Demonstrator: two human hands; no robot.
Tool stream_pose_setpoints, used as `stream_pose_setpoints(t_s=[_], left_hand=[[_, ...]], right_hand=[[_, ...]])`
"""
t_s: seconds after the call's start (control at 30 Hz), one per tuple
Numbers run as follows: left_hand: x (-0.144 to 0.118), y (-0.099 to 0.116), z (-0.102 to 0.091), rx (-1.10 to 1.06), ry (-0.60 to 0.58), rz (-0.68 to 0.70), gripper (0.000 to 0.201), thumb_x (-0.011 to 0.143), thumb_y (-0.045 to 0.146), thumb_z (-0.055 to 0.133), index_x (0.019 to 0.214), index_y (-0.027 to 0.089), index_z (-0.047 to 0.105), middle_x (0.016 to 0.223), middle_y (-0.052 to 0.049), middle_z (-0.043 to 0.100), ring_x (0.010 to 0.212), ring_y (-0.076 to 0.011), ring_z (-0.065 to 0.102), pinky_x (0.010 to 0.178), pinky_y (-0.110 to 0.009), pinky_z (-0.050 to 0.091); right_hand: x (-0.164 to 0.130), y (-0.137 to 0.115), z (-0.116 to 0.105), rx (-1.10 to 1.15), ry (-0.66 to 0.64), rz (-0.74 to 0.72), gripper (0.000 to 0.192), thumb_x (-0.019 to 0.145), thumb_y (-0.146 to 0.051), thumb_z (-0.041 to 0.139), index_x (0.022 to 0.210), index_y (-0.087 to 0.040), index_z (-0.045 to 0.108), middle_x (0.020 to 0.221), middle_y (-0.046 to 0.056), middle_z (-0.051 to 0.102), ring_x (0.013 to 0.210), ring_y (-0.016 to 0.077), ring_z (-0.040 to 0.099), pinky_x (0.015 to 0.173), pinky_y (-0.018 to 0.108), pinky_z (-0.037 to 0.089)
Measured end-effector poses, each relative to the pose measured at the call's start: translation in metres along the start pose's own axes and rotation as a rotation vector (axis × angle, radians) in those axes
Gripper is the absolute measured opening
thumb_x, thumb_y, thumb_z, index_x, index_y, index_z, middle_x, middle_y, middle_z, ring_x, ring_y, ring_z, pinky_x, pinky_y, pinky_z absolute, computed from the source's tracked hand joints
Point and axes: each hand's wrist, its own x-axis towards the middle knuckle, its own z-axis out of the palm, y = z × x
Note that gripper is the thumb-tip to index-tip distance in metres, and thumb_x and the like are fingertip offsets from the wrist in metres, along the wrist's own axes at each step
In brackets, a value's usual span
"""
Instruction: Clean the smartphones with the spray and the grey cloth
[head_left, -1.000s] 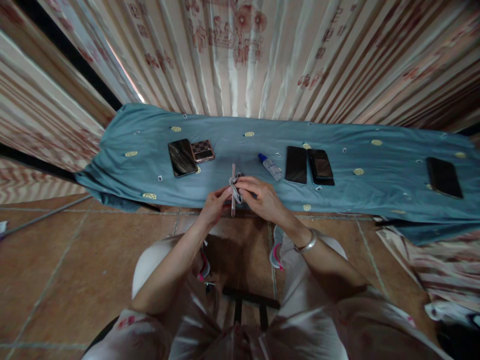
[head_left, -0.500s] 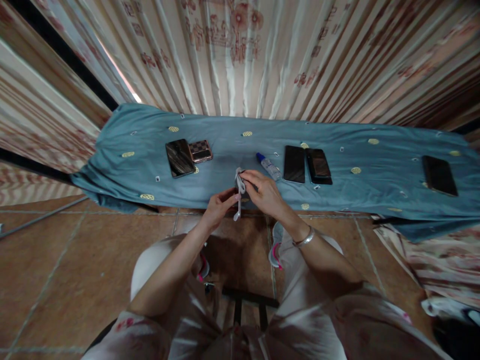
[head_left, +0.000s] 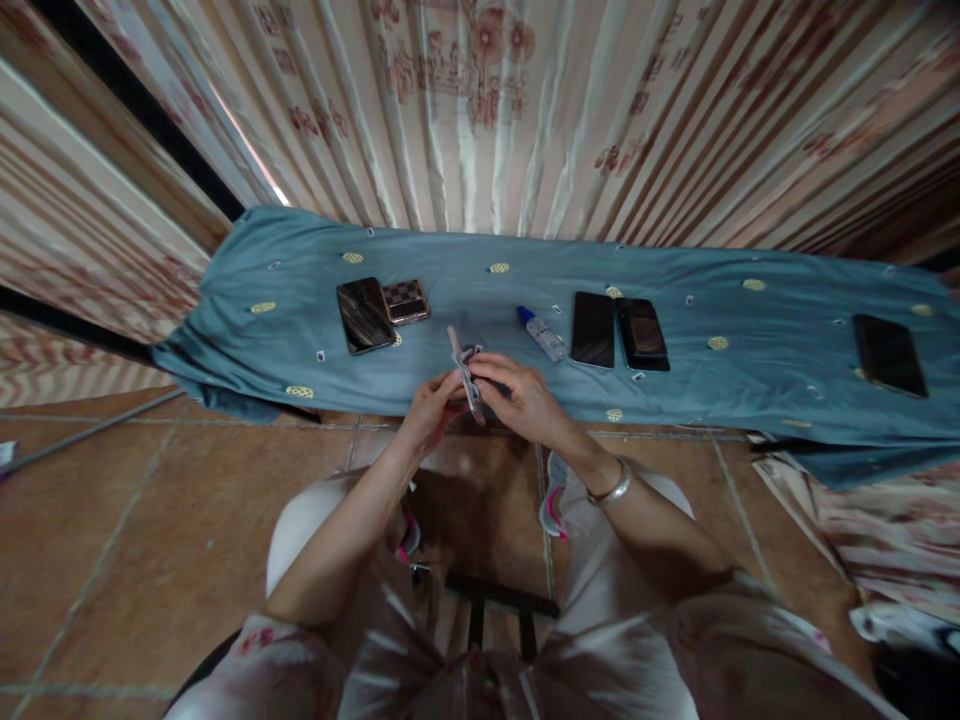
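Striped curtains hang behind a low surface draped in a blue cloth [head_left: 750, 330]. In the head view, both hands meet at the cloth's near edge, just this side of the small bottle [head_left: 541, 334]. The left hand [head_left: 431, 408] and right hand [head_left: 521, 398] are each closed on a thin phone [head_left: 465, 373] wrapped in a grey wipe, its long axis pointing away, tilted slightly left. Neither hand is nearer; other phones lie beyond.
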Motion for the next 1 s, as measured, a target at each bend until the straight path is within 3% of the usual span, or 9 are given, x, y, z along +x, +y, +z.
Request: stream_pose_setpoints(t_s=[0.23,0.4,0.5,0.7,1.0], left_hand=[[0.005,0.007,-0.008,-0.06,-0.007,-0.014,0.033,0.069,0.045,0.08,0.08,0.014,0.071,0.067,-0.001,0.069,0.063,-0.0119,0.063,0.064,-0.023,0.05],[0.008,0.01,-0.015,-0.072,-0.019,0.011,0.038,0.071,0.044,0.078,0.093,0.014,0.071,0.086,-0.007,0.075,0.084,-0.019,0.07,0.072,-0.027,0.054],[0.007,0.009,-0.013,-0.088,-0.043,0.007,0.038,0.071,0.041,0.079,0.096,0.014,0.071,0.09,-0.007,0.076,0.089,-0.0196,0.071,0.079,-0.029,0.054],[0.0,0.004,-0.006,-0.08,-0.104,-0.036,0.037,0.065,0.037,0.084,0.094,0.016,0.073,0.084,-0.003,0.075,0.072,-0.0139,0.068,0.069,-0.024,0.054],[-0.01,0.0,0.003,-0.044,-0.185,-0.094,0.043,0.064,0.035,0.085,0.101,0.017,0.073,0.087,-0.004,0.076,0.08,-0.0172,0.07,0.074,-0.027,0.054]], right_hand=[[-0.002,-0.005,0.0,0.092,-0.029,0.031,0.025,0.092,-0.021,0.052,0.108,-0.023,0.071,0.118,0.007,0.07,0.111,0.0192,0.066,0.1,0.036,0.05],[-0.004,0.0,0.006,0.078,-0.042,0.079,0.025,0.089,-0.017,0.052,0.106,-0.021,0.071,0.113,0.008,0.072,0.108,0.02,0.067,0.098,0.036,0.051],[-0.005,0.003,0.008,0.04,-0.037,0.095,0.028,0.09,-0.019,0.051,0.11,-0.022,0.07,0.117,0.008,0.071,0.111,0.0203,0.066,0.1,0.037,0.05],[-0.005,0.008,0.009,-0.053,-0.008,0.075,0.035,0.094,-0.024,0.048,0.124,-0.023,0.065,0.131,0.009,0.064,0.124,0.0215,0.058,0.109,0.043,0.044],[0.0,0.01,0.003,-0.126,0.001,0.075,0.044,0.096,-0.024,0.039,0.138,-0.021,0.054,0.145,0.011,0.052,0.136,0.0234,0.047,0.116,0.049,0.035]])
